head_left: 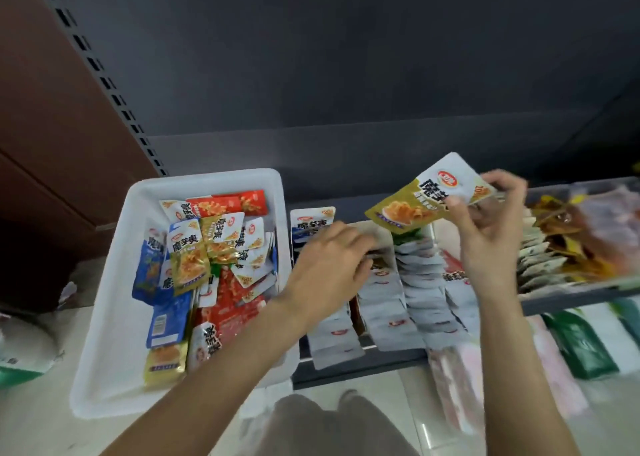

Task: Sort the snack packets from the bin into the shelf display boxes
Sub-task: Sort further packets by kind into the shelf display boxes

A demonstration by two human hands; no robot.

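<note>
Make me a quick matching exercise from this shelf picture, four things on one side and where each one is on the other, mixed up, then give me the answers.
Things:
1. gold packet
2. left hand
3. white bin
4. blue packet

Places:
A. on the floor, left of the shelf display boxes
B. pinched in the right hand, held above the shelf display boxes
C. lying at the left side inside the bin
D. reaching down onto the rows of packets in the boxes

Pairs: 1-B, 2-D, 3-A, 4-C

Shop, slotted shelving upright (pixel 104 81), stocked snack display boxes (pixel 391 292)
</note>
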